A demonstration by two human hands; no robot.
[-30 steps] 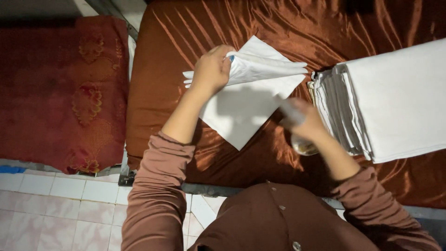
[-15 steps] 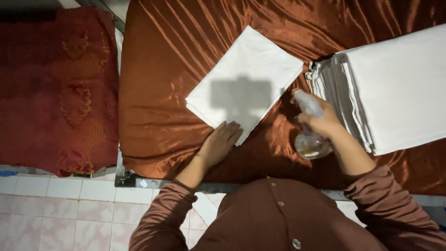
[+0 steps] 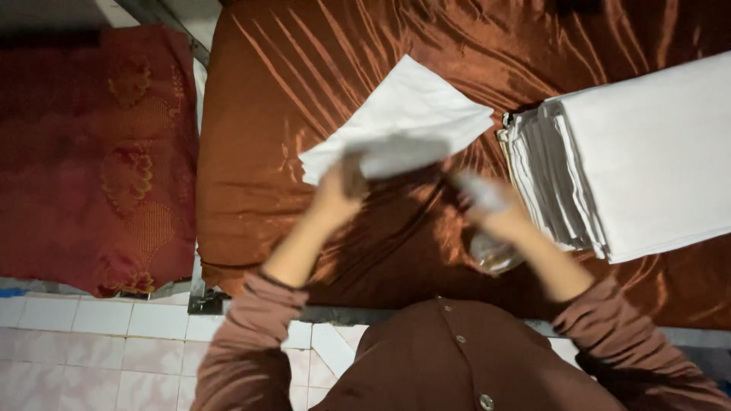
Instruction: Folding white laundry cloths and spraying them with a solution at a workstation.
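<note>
A wide brown satin cover fills most of the view, and beside it on the left lies a dark red patterned cloth, with pale floor tiles below. On the right side of the cover rests a tall stack of folded white cloths, and it lies the same as half a second ago. In the middle lies the single white cloth, and here is the change: half a second ago it was flat and the left hand rested on the cover below it, but now the left hand has come up to its near edge and closes on it, so this edge is lifted and blurred while the far part is still on the cover. This suggests that the cloth is being folded or turned again. The right hand is closed around a small clear spray bottle, just beside the stack, and it has moved a little to the left; the picture is blurred there, so the nozzle direction I cannot tell.
</note>
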